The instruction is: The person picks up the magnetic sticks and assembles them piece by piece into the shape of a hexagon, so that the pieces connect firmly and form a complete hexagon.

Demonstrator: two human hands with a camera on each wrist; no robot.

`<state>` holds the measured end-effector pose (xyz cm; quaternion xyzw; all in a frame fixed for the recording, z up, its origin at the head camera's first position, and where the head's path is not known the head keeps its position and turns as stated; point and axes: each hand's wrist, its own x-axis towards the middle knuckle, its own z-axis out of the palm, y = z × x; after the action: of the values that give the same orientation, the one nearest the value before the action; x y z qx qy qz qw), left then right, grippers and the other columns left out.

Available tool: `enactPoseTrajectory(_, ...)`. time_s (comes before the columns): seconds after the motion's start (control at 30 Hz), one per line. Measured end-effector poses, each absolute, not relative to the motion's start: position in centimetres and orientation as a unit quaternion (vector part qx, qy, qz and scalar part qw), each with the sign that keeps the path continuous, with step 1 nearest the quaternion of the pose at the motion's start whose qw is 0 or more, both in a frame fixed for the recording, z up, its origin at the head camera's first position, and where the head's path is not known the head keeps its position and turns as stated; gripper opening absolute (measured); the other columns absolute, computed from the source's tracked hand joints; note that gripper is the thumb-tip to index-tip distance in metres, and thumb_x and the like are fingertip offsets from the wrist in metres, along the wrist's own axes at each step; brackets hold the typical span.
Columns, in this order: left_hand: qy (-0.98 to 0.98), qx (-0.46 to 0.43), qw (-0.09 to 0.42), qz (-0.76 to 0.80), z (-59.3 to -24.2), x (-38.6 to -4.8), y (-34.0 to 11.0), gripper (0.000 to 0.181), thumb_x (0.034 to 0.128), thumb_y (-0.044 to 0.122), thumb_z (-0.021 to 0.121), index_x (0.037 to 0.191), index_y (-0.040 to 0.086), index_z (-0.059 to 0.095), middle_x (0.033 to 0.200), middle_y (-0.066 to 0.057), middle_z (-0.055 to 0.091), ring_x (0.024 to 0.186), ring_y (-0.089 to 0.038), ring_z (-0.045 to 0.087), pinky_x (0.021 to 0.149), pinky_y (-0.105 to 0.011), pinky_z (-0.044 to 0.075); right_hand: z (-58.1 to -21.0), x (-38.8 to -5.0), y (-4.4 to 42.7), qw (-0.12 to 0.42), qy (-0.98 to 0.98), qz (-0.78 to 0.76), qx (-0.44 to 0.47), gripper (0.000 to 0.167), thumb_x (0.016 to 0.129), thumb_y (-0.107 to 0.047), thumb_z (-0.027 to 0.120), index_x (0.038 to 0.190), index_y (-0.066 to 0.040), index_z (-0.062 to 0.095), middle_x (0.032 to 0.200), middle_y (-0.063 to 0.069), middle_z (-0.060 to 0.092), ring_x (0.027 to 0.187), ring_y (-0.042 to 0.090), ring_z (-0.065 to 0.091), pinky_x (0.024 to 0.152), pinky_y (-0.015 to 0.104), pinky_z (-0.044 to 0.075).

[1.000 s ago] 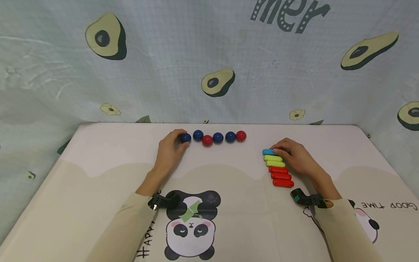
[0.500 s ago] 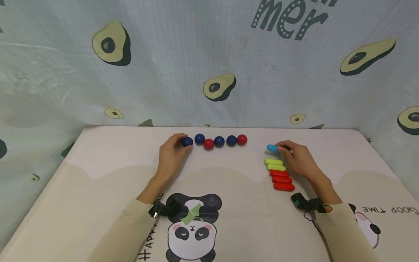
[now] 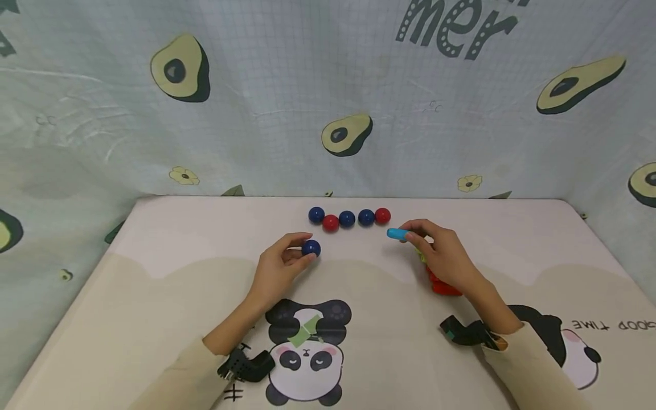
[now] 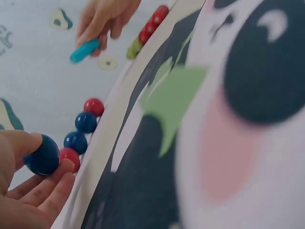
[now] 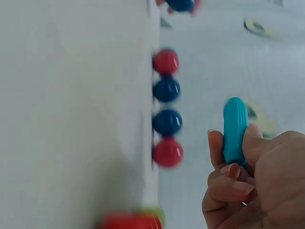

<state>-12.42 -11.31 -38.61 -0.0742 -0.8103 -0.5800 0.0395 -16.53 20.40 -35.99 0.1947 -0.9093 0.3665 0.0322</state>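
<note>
My left hand (image 3: 279, 267) pinches a dark blue ball (image 3: 311, 248) between thumb and fingers, in front of the row's left end. In the left wrist view that ball (image 4: 43, 155) sits between thumb and fingertips. The right hand (image 3: 446, 253) holds a light blue stick (image 3: 397, 234) by one end, its free end pointing left, near the row's right end. The right wrist view shows the stick (image 5: 235, 131) pinched between thumb and finger. Red sticks (image 3: 443, 286) and a partly hidden yellow-green one (image 3: 421, 255) lie beneath or beside the right hand.
Along the table's back stand blue balls (image 3: 347, 219) and red balls (image 3: 330, 223) in an uneven row. A printed panda (image 3: 306, 373) decorates the tabletop (image 3: 379, 341) between the arms. Behind the table hangs a patterned cloth (image 3: 287, 74).
My left hand has brought its blue ball from the row's left end toward me and slightly right. The right hand has lifted the light blue stick off the stick group and carried it left.
</note>
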Motion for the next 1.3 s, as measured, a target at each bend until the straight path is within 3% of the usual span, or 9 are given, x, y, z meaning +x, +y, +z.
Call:
enactPoseTrajectory(0.13, -0.791, -0.076, 0.012, -0.607, -38.5, -11.4, -11.2, 0.041, 0.0877, 0.012, 0.070, 0.128, 0.010, 0.061, 0.112, -0.009, 0.062, 0.094, -0.019, 0.066, 0.078, -0.021, 0.051, -36.3, -15.5, 18.5, 0.006, -0.886, 0.411, 0.212, 0.021, 0.098, -0.020, 0.056, 0.115, -0.011, 0.063, 0.101, -0.001, 0.066, 0.091, 0.017, 0.057, 0.081, 0.034, 0.048)
enactPoseTrajectory(0.43, -0.736, -0.074, -0.030, -0.672, -38.9, -9.1, -10.2, 0.037, 0.0895, 0.011, 0.068, 0.125, 0.006, 0.058, 0.108, -0.009, 0.067, 0.095, -0.021, 0.067, 0.079, -0.023, 0.052, -37.4, -13.1, 14.8, -0.081, -0.871, 0.443, 0.198, 0.020, 0.094, -0.019, 0.062, 0.114, -0.017, 0.065, 0.106, -0.003, 0.065, 0.098, 0.018, 0.058, 0.083, 0.035, 0.049)
enactPoseTrajectory(0.73, -0.700, -0.103, -0.032, -0.706, -39.8, -8.4, -9.7, 0.037, 0.0911, 0.007, 0.064, 0.125, 0.000, 0.052, 0.110, -0.017, 0.066, 0.101, -0.026, 0.066, 0.080, -0.026, 0.052, -38.2, -12.3, 13.6, -0.098, -0.857, 0.464, 0.201, 0.017, 0.094, -0.018, 0.062, 0.111, -0.017, 0.065, 0.102, -0.004, 0.064, 0.094, 0.016, 0.058, 0.087, 0.036, 0.048)
enactPoseTrajectory(1.0, -0.702, -0.132, -0.025, -0.699, -40.3, -8.4, -9.7, 0.037, 0.0907, 0.008, 0.065, 0.124, 0.001, 0.051, 0.102, -0.018, 0.068, 0.095, -0.027, 0.067, 0.078, -0.025, 0.053, -38.8, -12.2, 13.3, -0.096, -0.848, 0.478, 0.208, 0.016, 0.094, -0.019, 0.062, 0.110, -0.018, 0.064, 0.100, -0.006, 0.063, 0.090, 0.015, 0.058, 0.083, 0.033, 0.049)
enactPoseTrajectory(1.3, -0.697, -0.155, -0.027, -0.699, -40.4, -8.3, -9.9, 0.038, 0.0912, 0.008, 0.065, 0.124, -0.002, 0.049, 0.100, -0.016, 0.067, 0.089, -0.029, 0.068, 0.078, -0.022, 0.052, -39.2, -11.8, 12.8, -0.091, -0.839, 0.489, 0.221, 0.018, 0.094, -0.019, 0.062, 0.112, -0.021, 0.063, 0.101, -0.008, 0.063, 0.097, 0.013, 0.058, 0.089, 0.037, 0.048)
